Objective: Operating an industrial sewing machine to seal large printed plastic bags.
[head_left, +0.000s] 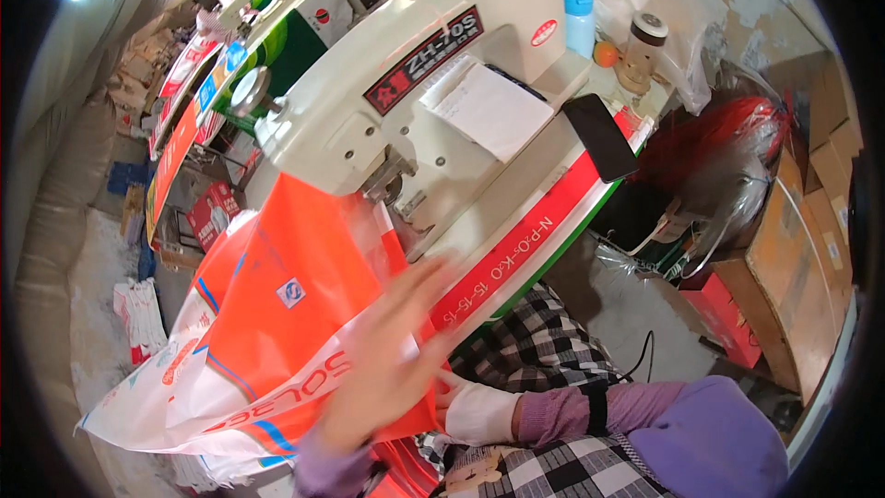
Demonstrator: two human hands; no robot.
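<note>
Left hand (391, 350), blurred, fingers extended, overlaps the bag's (286, 314) 4 o'clock side; right hand (453, 402), grip impossible to tell, sits at its 4 o'clock, sewing machine (341, 78) at 12.

A black phone (601, 138) lies beside a white paper pad (493, 112).

Sack (277, 323) is orange & wht, blue-striped, sewing mach. (369, 60) cream, clothes (535, 341) blk/wht check, R sleeve (558, 413) purple.
</note>
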